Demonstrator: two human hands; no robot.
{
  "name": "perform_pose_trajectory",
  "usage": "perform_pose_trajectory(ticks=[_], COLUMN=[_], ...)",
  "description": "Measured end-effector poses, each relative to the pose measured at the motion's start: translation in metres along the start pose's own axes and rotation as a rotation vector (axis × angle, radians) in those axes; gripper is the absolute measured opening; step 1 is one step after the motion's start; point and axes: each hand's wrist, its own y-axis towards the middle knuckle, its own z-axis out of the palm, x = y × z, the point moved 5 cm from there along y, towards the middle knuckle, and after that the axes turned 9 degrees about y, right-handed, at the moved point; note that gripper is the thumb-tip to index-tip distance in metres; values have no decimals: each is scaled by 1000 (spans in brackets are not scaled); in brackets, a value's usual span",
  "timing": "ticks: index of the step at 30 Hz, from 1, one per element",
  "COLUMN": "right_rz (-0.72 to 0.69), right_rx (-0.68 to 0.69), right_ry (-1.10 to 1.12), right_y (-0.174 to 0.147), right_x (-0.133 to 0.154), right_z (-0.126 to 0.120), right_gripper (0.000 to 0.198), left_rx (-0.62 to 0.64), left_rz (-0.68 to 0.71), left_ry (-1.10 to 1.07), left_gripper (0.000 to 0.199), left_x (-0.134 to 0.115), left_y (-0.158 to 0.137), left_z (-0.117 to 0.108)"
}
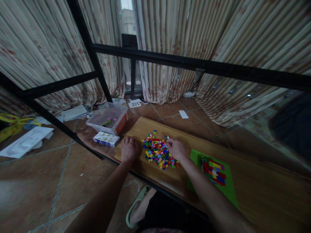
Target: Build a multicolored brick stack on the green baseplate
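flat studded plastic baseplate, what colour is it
The flat studded plastic baseplate is green; see the head view.

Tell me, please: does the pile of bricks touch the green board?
Apart. The head view shows bare table between the pile of bricks and the green board.

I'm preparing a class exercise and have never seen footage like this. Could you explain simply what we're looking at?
There is no machine here, just one person's bare hands. The single picture comes from a camera worn on the head, looking forward and down.

On the wooden surface lies a loose pile of colourful bricks. The left hand rests beside it. The right hand is at the pile's right side, its fingers bent together; whether they grip a brick is too small to tell.

Farther right is a green baseplate bearing joined bricks. Beyond the left hand stands a clear plastic tub.
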Motion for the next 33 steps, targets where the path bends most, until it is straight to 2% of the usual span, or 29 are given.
perform_pose_trajectory(ticks=[5, 8, 16, 18, 21, 24, 28, 30, 33], right_rz=[113, 145, 183, 184, 152, 90, 57, 104, 255], right_rx=[40, 36, 14, 14, 1, -59, -137, -165, -189], right_ry=[-140, -172, -101, -65, 17, 177, 526, 761, 1150], right_y=[1, 1, 2, 1, 3, 4, -4, -17, -46], right_x=[18, 26, 31, 27, 18, 8, -6, -12, -17], right_z=[9, 12, 13, 14, 14, 11, 4, 4, 7], right_gripper=[40, 42, 45, 42, 29, 16, 20, 25, 35], left_rx=[9, 11, 8, 6, 4, -3, -30, -43, -52], left_rz=[-10, -6, -14, -14, -11, -9, -11, -10, -30], left_ry=[9, 8, -1, 0, -4, -7, -17, -49, -175], left_gripper=[26, 26, 28, 27, 28, 28, 26, 24, 23], left_x=[0, 0, 0, 0, 1, 2, 2, 4, 10], left_y=[-1, -1, -2, -2, -2, -2, -1, 0, 3], left_z=[0, 0, 0, 0, 1, 2, 2, 1, -2])
